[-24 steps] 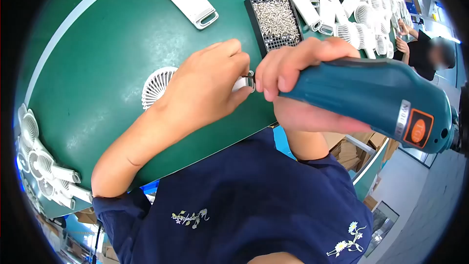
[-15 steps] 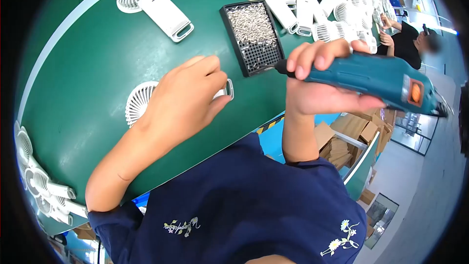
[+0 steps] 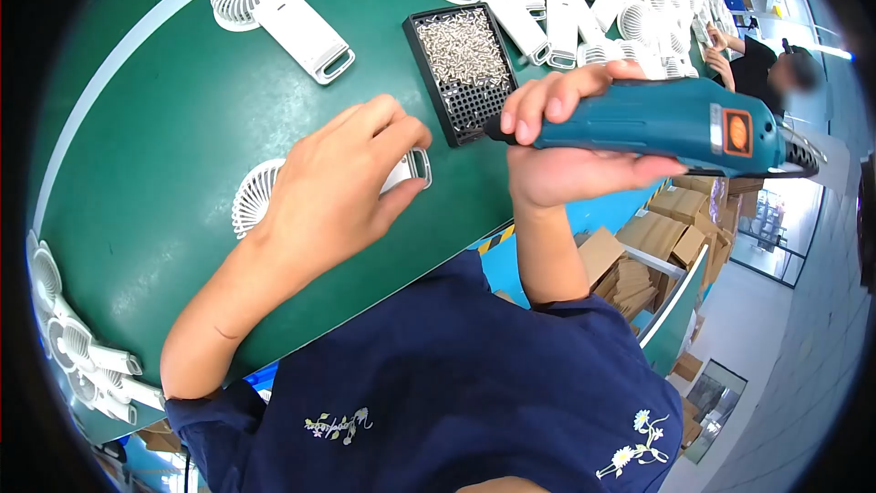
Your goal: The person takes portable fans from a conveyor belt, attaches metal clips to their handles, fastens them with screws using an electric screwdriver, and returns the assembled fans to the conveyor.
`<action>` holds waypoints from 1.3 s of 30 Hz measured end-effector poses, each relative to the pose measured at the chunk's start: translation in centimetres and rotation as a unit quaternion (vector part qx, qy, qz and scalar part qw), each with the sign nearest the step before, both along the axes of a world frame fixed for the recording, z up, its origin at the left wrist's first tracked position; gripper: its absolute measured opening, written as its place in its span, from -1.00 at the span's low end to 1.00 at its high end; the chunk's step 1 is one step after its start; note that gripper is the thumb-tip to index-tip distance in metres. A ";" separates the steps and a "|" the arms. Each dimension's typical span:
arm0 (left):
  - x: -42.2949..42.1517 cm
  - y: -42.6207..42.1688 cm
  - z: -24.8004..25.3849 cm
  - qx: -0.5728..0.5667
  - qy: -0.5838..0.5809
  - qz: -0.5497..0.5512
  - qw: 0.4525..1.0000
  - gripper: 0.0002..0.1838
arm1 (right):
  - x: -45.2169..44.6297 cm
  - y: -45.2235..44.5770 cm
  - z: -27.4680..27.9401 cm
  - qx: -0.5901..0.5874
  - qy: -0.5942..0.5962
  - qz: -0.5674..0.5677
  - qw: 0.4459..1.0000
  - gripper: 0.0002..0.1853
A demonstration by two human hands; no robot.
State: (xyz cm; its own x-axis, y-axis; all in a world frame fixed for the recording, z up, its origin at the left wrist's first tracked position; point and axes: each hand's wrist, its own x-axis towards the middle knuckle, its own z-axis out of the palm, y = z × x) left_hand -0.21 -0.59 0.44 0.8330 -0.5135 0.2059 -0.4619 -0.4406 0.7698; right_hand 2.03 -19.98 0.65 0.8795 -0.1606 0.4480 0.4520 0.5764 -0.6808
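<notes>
One handheld fan [image 3: 255, 199] is located on the desk [image 3: 146, 128], partly covered by the left forearm and the left grip [image 3: 351, 164]. The left grip is clasped over its handle, with the end loop [image 3: 421, 167] left exposed beyond the thumb. The right grip [image 3: 555, 178] is wrapped around the body of a power screwdriver [image 3: 639, 123], whose dark nose is held at the lower end of a black tray [image 3: 479, 105] partly filled with screws [image 3: 465, 46]. The bit cannot be made out.

Handling: the fan is judged to be light and rigid, with a smooth shell that may slide on the desk. The thin ribs of its cage are judged fragile and should not be pressed; the fan should be held by the solid handle. The screwdriver is judged heavier and stiff, and should be held around the barrel, with allowance made for the cord at its rear.

Changes: in the earliest frame, the front of the screwdriver was held at the fan's loop end; it has since been shifted to the tray. The fan has been kept under the left grip.
</notes>
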 end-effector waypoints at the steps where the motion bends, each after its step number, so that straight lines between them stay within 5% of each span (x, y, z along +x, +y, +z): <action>1: -0.1 -0.2 -0.1 -0.015 -0.011 0.012 1.000 -0.69 | -0.2 0.0 0.2 0.024 -0.008 0.004 1.000 0.10; 6: -0.2 -0.1 0.1 -0.029 -0.055 0.014 0.998 -0.66 | -1.3 0.3 2.9 0.024 -0.013 0.047 0.999 0.04; 8: -0.1 0.2 0.0 -0.047 -0.068 -0.014 0.996 -0.72 | -1.5 1.0 3.5 -0.025 -0.011 0.053 0.998 -0.17; 32: 0.3 0.5 -0.6 -0.064 -0.040 -0.073 0.994 -0.83 | -2.3 1.3 3.3 -0.019 -0.003 0.076 0.997 -0.18; 39: 0.6 0.9 -0.3 0.009 -0.011 -0.133 0.991 -0.80 | -4.1 3.3 1.8 -0.032 -0.106 0.071 0.991 -0.05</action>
State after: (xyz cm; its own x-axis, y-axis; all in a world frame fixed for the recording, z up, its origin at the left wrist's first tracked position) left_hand 0.37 0.29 0.17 0.6633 -0.7178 0.2118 -0.5804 -0.3147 0.7511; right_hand -2.04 -16.65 2.47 0.7759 -0.0075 0.6308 0.5068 0.6028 -0.6162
